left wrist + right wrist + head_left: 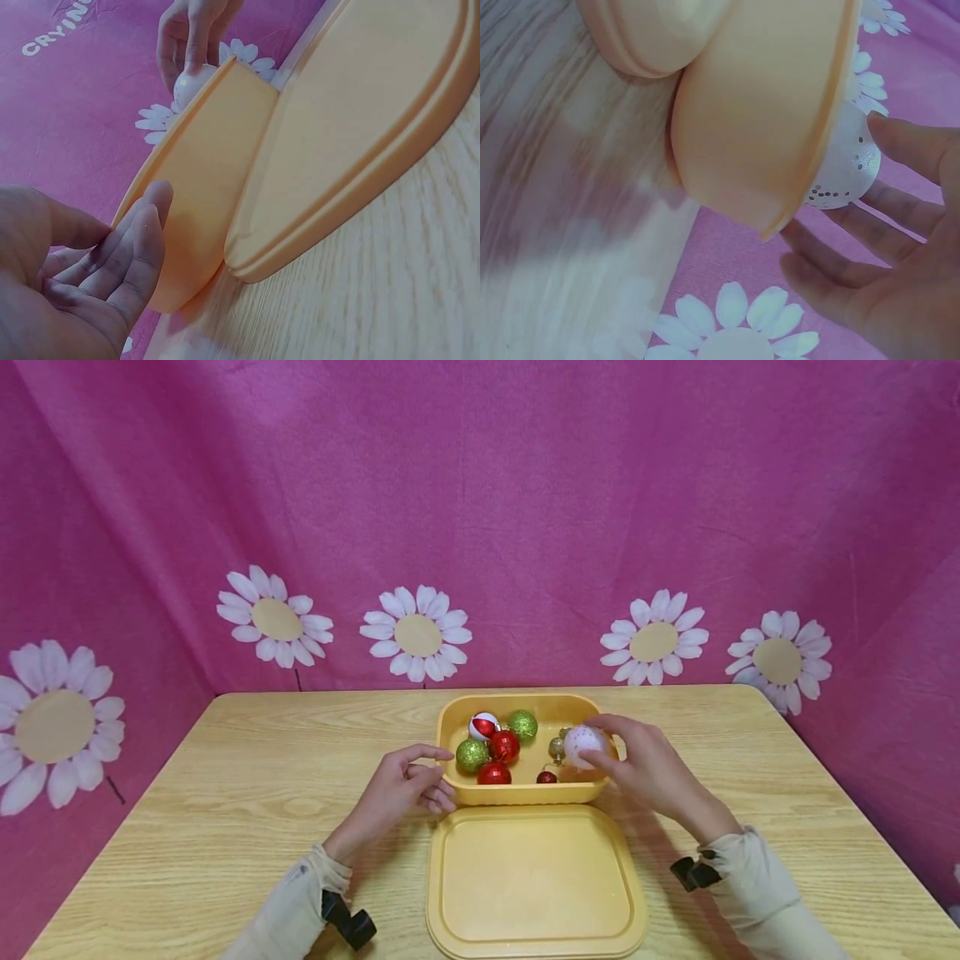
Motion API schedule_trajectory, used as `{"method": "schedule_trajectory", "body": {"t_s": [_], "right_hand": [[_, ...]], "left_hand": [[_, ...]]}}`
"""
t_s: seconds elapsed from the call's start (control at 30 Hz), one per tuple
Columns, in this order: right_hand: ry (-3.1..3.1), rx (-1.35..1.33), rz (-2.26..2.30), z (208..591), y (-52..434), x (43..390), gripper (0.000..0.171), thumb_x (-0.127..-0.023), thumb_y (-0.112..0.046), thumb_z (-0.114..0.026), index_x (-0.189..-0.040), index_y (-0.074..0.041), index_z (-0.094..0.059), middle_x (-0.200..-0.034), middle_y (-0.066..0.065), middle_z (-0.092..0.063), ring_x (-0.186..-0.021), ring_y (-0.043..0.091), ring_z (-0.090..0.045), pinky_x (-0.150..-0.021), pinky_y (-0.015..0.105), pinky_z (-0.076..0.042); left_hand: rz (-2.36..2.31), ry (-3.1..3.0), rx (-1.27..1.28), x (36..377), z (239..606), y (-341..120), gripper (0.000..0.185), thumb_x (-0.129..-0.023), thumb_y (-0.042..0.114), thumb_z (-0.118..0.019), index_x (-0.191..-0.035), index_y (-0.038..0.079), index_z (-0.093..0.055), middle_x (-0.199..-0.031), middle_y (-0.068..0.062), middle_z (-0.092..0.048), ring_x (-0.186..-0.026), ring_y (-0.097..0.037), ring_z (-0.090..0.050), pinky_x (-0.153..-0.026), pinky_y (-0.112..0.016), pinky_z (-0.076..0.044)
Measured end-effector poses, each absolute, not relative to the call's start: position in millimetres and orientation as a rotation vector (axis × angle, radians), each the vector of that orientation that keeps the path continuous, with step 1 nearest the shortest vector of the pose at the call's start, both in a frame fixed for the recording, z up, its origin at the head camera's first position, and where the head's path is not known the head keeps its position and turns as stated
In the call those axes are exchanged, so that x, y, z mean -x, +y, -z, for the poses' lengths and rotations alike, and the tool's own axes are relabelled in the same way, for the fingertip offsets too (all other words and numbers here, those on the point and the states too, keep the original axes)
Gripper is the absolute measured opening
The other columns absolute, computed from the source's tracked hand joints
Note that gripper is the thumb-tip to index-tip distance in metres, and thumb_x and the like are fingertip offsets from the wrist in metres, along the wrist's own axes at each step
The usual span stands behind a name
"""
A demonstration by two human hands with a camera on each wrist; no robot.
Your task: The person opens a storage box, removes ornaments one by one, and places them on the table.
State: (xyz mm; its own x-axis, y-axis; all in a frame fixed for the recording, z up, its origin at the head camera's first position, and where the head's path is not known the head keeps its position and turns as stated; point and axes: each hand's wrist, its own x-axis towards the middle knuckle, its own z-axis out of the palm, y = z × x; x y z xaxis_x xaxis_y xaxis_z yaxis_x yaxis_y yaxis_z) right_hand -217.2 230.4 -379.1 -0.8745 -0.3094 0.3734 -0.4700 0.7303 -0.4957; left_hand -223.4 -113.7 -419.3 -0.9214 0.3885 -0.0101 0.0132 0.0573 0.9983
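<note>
In the head view my right hand (pixel 648 764) holds a white speckled Christmas bauble (pixel 583 744) between thumb and fingers, at the right end of a yellow plastic box (pixel 517 795). The right wrist view shows this bauble (pixel 847 161) partly behind the box rim, fingertips against its side. My left hand (pixel 401 789) is at the box's left end, fingers loosely extended, fingertips at the rim and outer wall. Inside the box are green glitter baubles (pixel 522 725), shiny red baubles (pixel 504 746), a red-and-white bauble (pixel 483 726), small gold ones (pixel 557 747) and a small dark red one (pixel 547 777).
A yellow lid (pixel 536 881) lies flat on the wooden table (pixel 300 760), just in front of the box. Behind the table hangs a pink curtain (pixel 510 527) with white daisies. The table's back edge runs close behind the box.
</note>
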Motion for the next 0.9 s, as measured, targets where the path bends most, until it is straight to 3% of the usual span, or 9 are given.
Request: {"method": "schedule_trajectory", "body": {"t_s": [0.47, 0.9], "right_hand": [[-2.63, -0.598, -1.009, 366.3, 242.2, 217.1, 0.039, -0.089, -0.014, -0.076, -0.123, 0.001, -0.064, -0.113, 0.018, -0.07, -0.092, 0.032, -0.072, -0.074, 0.039, -0.061], [-2.616, -0.473, -1.021, 349.1, 265.1, 215.7, 0.042, -0.09, -0.019, -0.075, -0.126, 0.0, -0.063, -0.116, 0.021, -0.068, -0.096, 0.038, -0.071, -0.077, 0.044, -0.06]], "left_hand": [[-1.939, 2.058, -0.396, 223.5, 418.8, -114.1, 0.03, -0.102, -0.002, -0.048, -0.13, -0.01, -0.052, -0.089, -0.03, -0.07, -0.066, -0.019, -0.071, -0.062, -0.027, -0.059], [-1.956, 2.031, -0.381, 223.8, 419.1, -114.3, 0.032, -0.101, -0.001, -0.049, -0.132, -0.01, -0.051, -0.089, -0.029, -0.071, -0.066, -0.018, -0.071, -0.061, -0.026, -0.058]]}}
